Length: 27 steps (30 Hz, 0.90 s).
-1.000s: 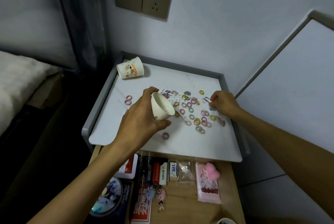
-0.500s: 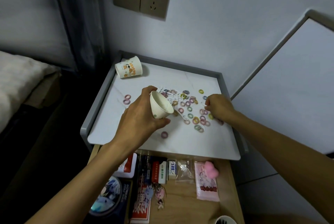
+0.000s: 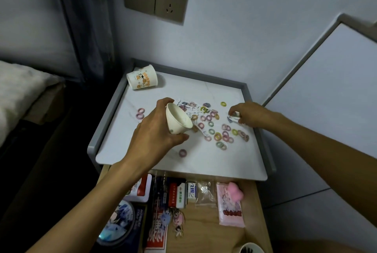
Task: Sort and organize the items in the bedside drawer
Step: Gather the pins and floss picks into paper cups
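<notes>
Fingers of the left hand (image 3: pixel 152 137) wrap the paper cup (image 3: pixel 177 120) (light, crushable: hold gently); right hand (image 3: pixel 252 115) pinches a small white piece (image 3: pixel 233 118)

Left hand (image 3: pixel 155 132) gripping tilted cup (image 3: pixel 177 119), right hand (image 3: pixel 249 115) pinching white piece (image 3: pixel 233 118), forearms extended

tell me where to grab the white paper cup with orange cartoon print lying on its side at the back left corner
Probably best to grip the white paper cup with orange cartoon print across the middle of its curved wall, from above. It lies on its side, wall facing up, and the grey raised edge crowds its left end.
</notes>
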Tool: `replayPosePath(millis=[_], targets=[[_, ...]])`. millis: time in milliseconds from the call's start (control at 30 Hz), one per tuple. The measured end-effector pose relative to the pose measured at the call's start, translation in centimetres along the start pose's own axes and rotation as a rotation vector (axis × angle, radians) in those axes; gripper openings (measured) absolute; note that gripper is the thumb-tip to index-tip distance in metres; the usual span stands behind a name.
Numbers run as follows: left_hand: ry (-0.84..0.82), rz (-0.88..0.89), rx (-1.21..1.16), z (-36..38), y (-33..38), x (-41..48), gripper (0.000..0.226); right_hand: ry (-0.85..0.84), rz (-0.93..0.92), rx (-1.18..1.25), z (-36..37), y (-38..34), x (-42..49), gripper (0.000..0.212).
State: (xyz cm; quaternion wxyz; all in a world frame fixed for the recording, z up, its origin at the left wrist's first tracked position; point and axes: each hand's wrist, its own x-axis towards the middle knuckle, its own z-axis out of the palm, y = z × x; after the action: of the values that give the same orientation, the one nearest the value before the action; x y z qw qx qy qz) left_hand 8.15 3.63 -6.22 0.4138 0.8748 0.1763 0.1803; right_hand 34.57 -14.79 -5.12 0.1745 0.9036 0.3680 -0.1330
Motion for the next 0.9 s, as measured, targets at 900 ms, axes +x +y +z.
replayPosePath(millis=[900], targets=[[-0.006, 0.002, 0.001, -0.1, -0.1, 0.1, 0.085, -0.326, 0.048, 0.203, -2.2, 0.1, 1.2, 0.052]])
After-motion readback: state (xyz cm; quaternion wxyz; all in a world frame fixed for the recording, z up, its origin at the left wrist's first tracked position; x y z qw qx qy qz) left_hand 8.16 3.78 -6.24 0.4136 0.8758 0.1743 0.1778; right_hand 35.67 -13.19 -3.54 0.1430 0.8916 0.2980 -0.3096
